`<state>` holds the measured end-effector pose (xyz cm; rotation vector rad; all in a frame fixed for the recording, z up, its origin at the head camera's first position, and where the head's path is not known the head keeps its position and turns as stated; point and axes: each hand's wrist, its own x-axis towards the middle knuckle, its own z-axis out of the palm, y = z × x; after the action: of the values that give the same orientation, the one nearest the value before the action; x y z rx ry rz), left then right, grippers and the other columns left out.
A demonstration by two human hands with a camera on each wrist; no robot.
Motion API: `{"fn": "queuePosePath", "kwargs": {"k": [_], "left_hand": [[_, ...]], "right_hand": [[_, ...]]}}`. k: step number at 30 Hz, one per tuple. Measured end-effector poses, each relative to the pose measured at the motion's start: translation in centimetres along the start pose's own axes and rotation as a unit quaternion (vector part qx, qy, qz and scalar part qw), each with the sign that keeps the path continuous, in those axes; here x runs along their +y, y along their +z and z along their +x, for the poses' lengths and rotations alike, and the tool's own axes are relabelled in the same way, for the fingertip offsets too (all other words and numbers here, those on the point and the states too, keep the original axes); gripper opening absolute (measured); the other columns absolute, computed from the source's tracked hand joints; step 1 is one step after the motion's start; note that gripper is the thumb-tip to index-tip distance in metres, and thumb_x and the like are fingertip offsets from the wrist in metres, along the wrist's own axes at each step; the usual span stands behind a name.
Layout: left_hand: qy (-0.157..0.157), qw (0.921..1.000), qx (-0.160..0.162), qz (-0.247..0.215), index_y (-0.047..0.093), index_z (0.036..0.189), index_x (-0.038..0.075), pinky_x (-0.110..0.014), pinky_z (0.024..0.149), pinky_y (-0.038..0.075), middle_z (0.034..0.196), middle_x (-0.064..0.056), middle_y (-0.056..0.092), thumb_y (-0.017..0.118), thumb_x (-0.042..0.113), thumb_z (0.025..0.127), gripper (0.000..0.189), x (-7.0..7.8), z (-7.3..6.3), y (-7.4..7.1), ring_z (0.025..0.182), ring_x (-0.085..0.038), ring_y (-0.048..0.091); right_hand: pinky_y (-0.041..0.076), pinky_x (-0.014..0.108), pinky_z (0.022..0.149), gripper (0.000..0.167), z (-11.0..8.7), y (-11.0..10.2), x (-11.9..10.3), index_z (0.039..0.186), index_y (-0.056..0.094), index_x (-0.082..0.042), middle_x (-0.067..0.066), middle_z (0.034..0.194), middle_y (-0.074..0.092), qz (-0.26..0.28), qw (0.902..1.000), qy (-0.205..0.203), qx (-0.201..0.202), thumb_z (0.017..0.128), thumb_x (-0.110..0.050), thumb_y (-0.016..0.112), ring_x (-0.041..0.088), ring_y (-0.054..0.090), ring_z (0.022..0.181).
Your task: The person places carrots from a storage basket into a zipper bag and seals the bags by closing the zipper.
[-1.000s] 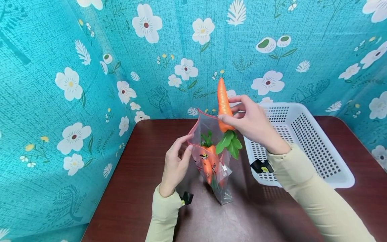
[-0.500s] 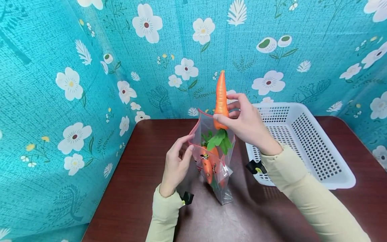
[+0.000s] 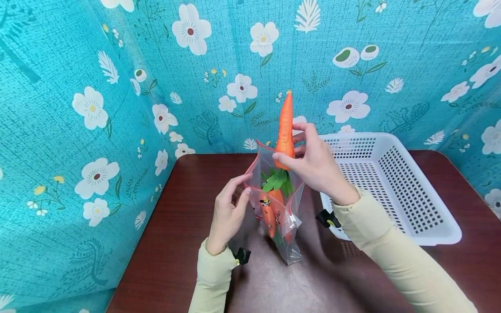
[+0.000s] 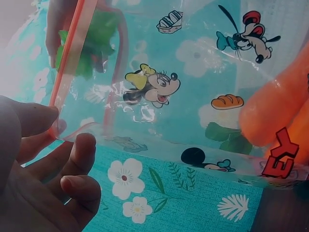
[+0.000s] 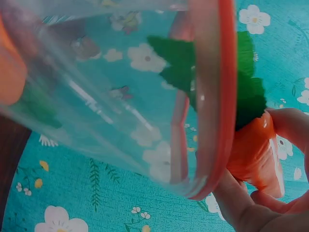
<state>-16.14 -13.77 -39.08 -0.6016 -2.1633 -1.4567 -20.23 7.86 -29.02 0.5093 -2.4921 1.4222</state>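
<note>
A clear zip bag with red edging and cartoon prints stands on the table, its mouth spread apart. My left hand pinches the bag's red rim at the left; the left wrist view shows thumb and finger on that strip. Several orange carrots with green tops are inside the bag. Above the mouth, my right hand grips another carrot near its thick end, tip up and leaves down. Its leaves reach in past the red rim, seen through the plastic in the right wrist view.
A white perforated plastic basket stands on the right side of the dark brown table, partly behind the right forearm. A blue flowered cloth hangs behind and to the left of the table.
My right hand has moved left with the carrot, from beside the bag's mouth to over it, and the leaves have dropped into the opening. The left hand keeps its place on the rim.
</note>
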Motion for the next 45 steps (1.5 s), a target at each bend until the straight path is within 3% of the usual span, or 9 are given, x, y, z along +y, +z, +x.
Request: {"fn": "queuePosePath", "kwargs": {"k": [7, 14, 19, 24, 32, 38, 45], "left_hand": [[-0.008, 0.9999, -0.010, 0.000, 0.058, 0.130, 0.009, -0.023, 0.053, 0.040, 0.104, -0.008, 0.064, 0.061, 0.007, 0.094, 0.036, -0.1, 0.0, 0.1, 0.064, -0.013, 0.048], [0.001, 0.9999, -0.011, 0.003, 0.058, 0.130, 0.013, -0.022, 0.053, 0.041, 0.113, -0.009, 0.064, 0.059, 0.012, 0.096, 0.034, 0.0, -0.1, 0.1, 0.066, -0.012, 0.049], [-0.005, 0.9999, -0.003, 0.011, 0.059, 0.127, 0.006, -0.023, 0.053, 0.040, 0.113, -0.012, 0.065, 0.061, 0.004, 0.093, 0.034, 0.2, 0.0, 0.1, 0.065, -0.014, 0.048], [-0.014, 0.9998, 0.006, 0.013, 0.059, 0.125, 0.001, -0.024, 0.053, 0.040, 0.113, -0.016, 0.065, 0.061, 0.000, 0.092, 0.034, 0.2, 0.1, 0.1, 0.065, -0.015, 0.048], [0.004, 0.9999, 0.016, 0.005, 0.060, 0.126, 0.011, -0.024, 0.052, 0.040, 0.107, -0.007, 0.066, 0.061, 0.011, 0.094, 0.031, -0.2, 0.1, 0.0, 0.065, -0.012, 0.049], [0.007, 0.9992, 0.040, -0.001, 0.063, 0.114, 0.009, -0.023, 0.049, 0.037, 0.083, -0.004, 0.059, 0.062, 0.010, 0.094, 0.021, -0.1, 0.2, 0.4, 0.062, -0.011, 0.046], [0.031, 0.9964, 0.077, -0.017, 0.064, 0.108, 0.004, -0.021, 0.050, 0.039, 0.088, -0.011, 0.063, 0.064, 0.001, 0.090, 0.018, 0.9, 0.3, 0.9, 0.064, -0.010, 0.048]], "right_hand": [[0.055, 0.042, 0.069, 0.071, -0.1, 0.3, 0.3, 0.135, 0.035, -0.007, 0.014, 0.109, 0.058, -0.025, 0.9994, -0.023, 0.001, 0.081, -0.021, 0.078, 0.026, 0.070, 0.085], [0.055, 0.042, 0.075, 0.073, -0.5, 0.4, 0.2, 0.138, 0.037, -0.007, 0.011, 0.108, 0.061, -0.042, 0.9987, -0.009, -0.027, 0.081, -0.027, 0.078, 0.025, 0.068, 0.089], [0.053, 0.041, 0.078, 0.061, -0.7, 0.3, 0.4, 0.130, 0.049, -0.006, 0.012, 0.105, 0.067, -0.075, 0.9970, -0.020, -0.002, 0.083, -0.034, 0.076, 0.025, 0.067, 0.088], [0.047, 0.036, 0.070, 0.051, -0.6, -0.3, 1.2, 0.125, 0.055, -0.005, 0.011, 0.098, 0.066, -0.114, 0.9931, -0.022, 0.013, 0.085, -0.029, 0.074, 0.023, 0.061, 0.079], [0.044, 0.031, 0.063, 0.037, -0.9, -1.5, 2.1, 0.110, 0.061, -0.002, 0.008, 0.086, 0.066, -0.151, 0.9843, 0.043, -0.081, 0.089, -0.033, 0.066, 0.018, 0.059, 0.071], [0.041, 0.029, 0.054, 0.018, -0.9, -1.8, 2.8, 0.085, 0.067, -0.005, 0.002, 0.064, 0.062, -0.171, 0.9770, 0.027, -0.124, 0.091, -0.020, 0.058, 0.013, 0.052, 0.054], [0.044, 0.030, 0.055, 0.021, -1.0, -2.5, 2.9, 0.082, 0.066, -0.006, 0.002, 0.058, 0.061, -0.143, 0.9799, 0.023, -0.138, 0.095, -0.018, 0.053, 0.013, 0.057, 0.051]]}}
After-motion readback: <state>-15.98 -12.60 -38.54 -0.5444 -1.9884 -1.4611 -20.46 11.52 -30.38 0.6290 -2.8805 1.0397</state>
